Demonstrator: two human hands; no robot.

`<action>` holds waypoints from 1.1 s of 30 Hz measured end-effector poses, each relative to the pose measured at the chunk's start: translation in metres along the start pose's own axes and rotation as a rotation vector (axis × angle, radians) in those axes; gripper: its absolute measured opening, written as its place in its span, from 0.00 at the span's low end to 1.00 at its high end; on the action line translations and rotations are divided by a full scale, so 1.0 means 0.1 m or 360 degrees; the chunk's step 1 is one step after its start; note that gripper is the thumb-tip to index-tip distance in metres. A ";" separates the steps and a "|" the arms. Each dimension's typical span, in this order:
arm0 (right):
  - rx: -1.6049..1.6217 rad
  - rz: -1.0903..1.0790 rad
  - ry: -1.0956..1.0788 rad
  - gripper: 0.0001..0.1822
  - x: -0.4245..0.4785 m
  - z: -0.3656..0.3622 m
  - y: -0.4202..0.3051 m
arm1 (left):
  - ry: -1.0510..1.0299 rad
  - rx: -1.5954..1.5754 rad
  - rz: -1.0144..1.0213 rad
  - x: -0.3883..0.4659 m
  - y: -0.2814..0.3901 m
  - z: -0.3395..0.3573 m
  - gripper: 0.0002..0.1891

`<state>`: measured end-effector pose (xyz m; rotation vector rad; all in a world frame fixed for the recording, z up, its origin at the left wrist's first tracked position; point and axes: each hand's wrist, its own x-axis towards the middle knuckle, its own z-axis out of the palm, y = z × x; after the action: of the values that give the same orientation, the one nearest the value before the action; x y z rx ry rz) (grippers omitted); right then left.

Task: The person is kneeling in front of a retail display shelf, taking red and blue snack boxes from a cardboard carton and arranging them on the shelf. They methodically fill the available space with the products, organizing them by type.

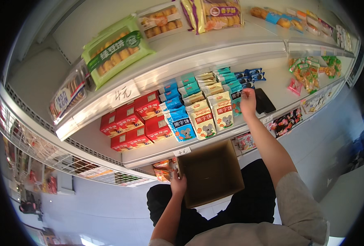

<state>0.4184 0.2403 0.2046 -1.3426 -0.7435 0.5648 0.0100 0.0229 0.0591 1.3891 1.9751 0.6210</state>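
My left hand grips the left side wall of a cardboard box, which stands open and looks empty between my knees. My right hand is at the teal koala biscuit packet at the front right of the packet rows; whether the fingers hold it cannot be told. To its left on the shelf stand cream koala biscuit packets and a blue koala biscuit packet at the front of their rows. A black phone-like slab lies just right of my right hand.
Red biscuit boxes are stacked left of the packets. Small dark blue packets lie behind. The upper shelf's edge overhangs the rows and carries a green bag of pastries. A handwritten price card sits on the lower shelf's edge, above the box.
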 end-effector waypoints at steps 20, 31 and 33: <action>-0.0475 -0.0800 0.0110 0.35 -0.25 -0.13 0.20 | 0.0051 0.0175 0.0082 -0.13 0.26 0.09 0.26; -0.1107 -0.1349 0.0232 0.28 -0.23 -0.88 -0.13 | 0.0097 0.0357 0.0060 -0.24 0.10 0.08 0.27; -0.1489 -0.1230 0.0310 0.24 -0.22 -1.09 -0.22 | 0.0132 0.0292 0.0144 -0.22 -0.11 0.09 0.26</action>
<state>0.4855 0.1492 0.2158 -1.7373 -1.3456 -0.6080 0.0145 -0.0013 0.0507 1.5938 2.0869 0.5572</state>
